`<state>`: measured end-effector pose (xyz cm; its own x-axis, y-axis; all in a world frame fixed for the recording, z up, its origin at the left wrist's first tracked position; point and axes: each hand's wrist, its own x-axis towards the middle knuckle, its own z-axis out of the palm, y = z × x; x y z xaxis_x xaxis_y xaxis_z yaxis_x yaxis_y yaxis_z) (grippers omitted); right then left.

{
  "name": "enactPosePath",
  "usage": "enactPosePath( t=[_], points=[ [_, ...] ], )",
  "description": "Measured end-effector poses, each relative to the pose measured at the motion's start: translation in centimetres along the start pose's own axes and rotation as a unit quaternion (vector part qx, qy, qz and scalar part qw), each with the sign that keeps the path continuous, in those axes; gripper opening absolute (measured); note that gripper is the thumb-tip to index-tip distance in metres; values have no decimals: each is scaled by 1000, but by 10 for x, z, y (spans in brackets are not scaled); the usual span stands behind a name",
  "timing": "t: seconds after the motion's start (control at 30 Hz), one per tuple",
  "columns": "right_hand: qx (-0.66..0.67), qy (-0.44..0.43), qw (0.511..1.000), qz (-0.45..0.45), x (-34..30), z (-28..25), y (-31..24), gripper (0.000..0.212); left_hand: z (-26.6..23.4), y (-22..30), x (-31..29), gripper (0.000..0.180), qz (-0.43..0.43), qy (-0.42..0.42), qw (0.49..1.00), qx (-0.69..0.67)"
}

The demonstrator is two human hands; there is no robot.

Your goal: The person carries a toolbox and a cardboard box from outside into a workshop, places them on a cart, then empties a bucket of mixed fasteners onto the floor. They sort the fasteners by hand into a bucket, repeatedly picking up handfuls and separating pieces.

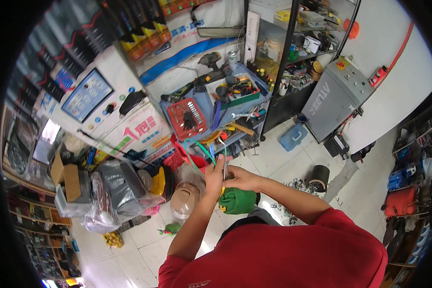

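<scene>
The head view shows a thin, smooth green cable (194,141) on the near side of the red case (175,113), a flat hard-shelled tray of shiny metal sockets. The left hand (214,175) closes around the cable, thumb upward. The right hand (242,179), further right of the case, meets it with fingers drawn narrow; what they pinch cannot be told. From the left hand the cable bows into a rounded loop, its upper strand slanting forward and left toward the case, its long axis along that slant. The case lies on a blue surface (203,104). Nearer the person than the case, below the hands, sits a soft, wrinkled green cloth bundle (239,201). Well right of the case stands a boxy grey metal cabinet (327,103).
</scene>
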<state>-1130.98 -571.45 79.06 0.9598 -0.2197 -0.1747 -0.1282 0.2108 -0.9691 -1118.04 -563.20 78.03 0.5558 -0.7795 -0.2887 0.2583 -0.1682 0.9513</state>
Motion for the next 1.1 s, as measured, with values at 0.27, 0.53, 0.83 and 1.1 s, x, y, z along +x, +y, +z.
enactPosePath(
  t=[0.27, 0.53, 0.83, 1.1],
  points=[
    [288, -35, 957, 24, 9, -120, -18, 29, 84, 48, 99, 56, -12, -49, 977, 206],
    [261, 12, 965, 23, 33, -180, -32, 24, 117, 77, 149, 49, 3, -92, 975, 203],
    [-189, -5, 982, 10, 85, -300, -52, 19, 29, 126, 134, 38, 1, 26, 987, -158],
    [-668, -69, 704, 230, 239, -380, -76, 34, -11, 93, 145, 39, 71, 41, 957, -278]
  ],
)
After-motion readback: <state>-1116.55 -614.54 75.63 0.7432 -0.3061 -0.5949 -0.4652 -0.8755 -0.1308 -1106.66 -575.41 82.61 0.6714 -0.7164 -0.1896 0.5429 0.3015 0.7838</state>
